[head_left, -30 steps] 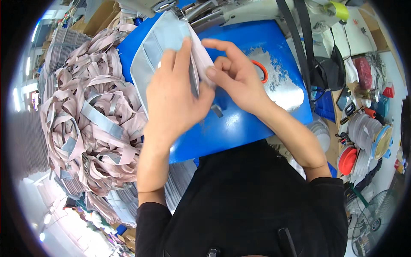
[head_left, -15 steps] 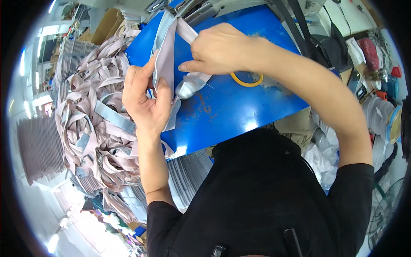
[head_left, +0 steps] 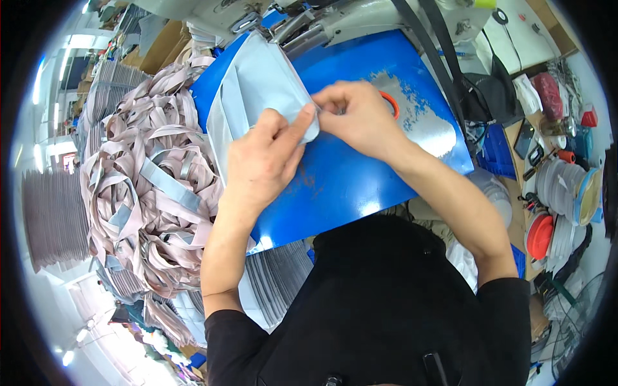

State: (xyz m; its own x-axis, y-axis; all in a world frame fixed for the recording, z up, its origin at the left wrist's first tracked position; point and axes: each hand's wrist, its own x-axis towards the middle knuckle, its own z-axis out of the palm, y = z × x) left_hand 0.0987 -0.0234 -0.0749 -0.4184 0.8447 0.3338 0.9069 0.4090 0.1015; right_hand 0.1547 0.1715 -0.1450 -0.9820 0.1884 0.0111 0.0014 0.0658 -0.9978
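Note:
A light blue fabric piece with a rounded corner lies spread over the blue work surface, its far end by the metal parts of a sewing machine. My left hand is closed at the near right corner of the fabric, thumb and forefinger pinching its edge. Right beside it, my right hand pinches the same edge, fingertips close to the left ones. Whatever lies between the right fingertips is partly hidden. An orange ring, like a scissor handle, shows behind the right hand.
A large tangled heap of pinkish and light blue fabric strips borders the surface on the left. Stacked grey pieces stand below its near edge. Black straps hang at the far right, with a phone and spools beyond.
The folded pinkish strip has given way to a wide light blue face spread out flat. My left hand moved right, my right hand moved right and nearer, and both now meet at one corner.

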